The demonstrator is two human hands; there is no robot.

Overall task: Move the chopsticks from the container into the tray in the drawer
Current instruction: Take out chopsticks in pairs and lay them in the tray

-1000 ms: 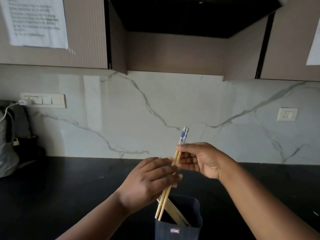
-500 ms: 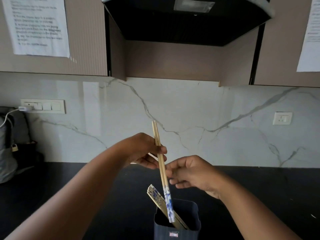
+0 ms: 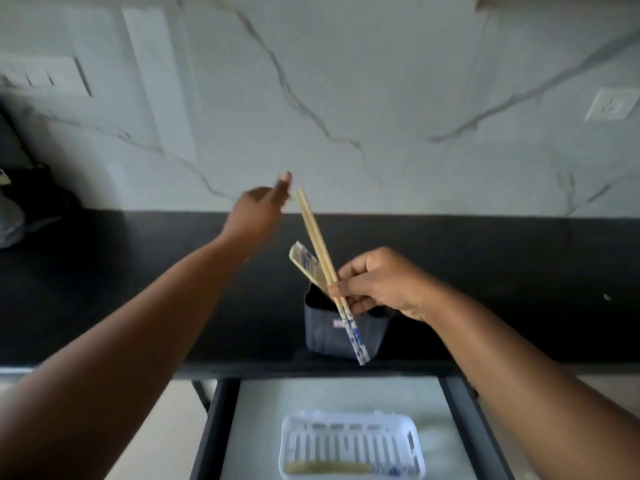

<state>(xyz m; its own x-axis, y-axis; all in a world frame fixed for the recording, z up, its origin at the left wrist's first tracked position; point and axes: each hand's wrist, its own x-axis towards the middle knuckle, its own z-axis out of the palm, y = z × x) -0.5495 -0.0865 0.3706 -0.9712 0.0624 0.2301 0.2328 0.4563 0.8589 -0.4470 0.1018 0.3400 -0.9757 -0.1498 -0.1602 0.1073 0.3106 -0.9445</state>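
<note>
My right hand (image 3: pixel 375 282) pinches a pair of wooden chopsticks (image 3: pixel 317 237) near their blue-patterned ends, which point down in front of the dark container (image 3: pixel 325 337). Several more chopsticks (image 3: pixel 304 266) lean out of that container on the black counter. My left hand (image 3: pixel 258 213) is raised up and to the left of the held pair, blurred, holding nothing, with one finger stretched upward. Below, the open drawer (image 3: pixel 263 410) holds a white slotted tray (image 3: pixel 349 420) with chopsticks (image 3: pixel 329 467) lying along its near side.
The black counter (image 3: pixel 138 271) runs across the view under a marble backsplash. A switch plate (image 3: pixel 41 76) is on the wall at left and a socket (image 3: pixel 611 103) at right. A dark bag (image 3: pixel 31 199) sits at the far left.
The camera tilted down, bringing the open drawer and tray into view. My left hand let go of the pair and moved up and left; my right hand now holds the chopsticks alone.
</note>
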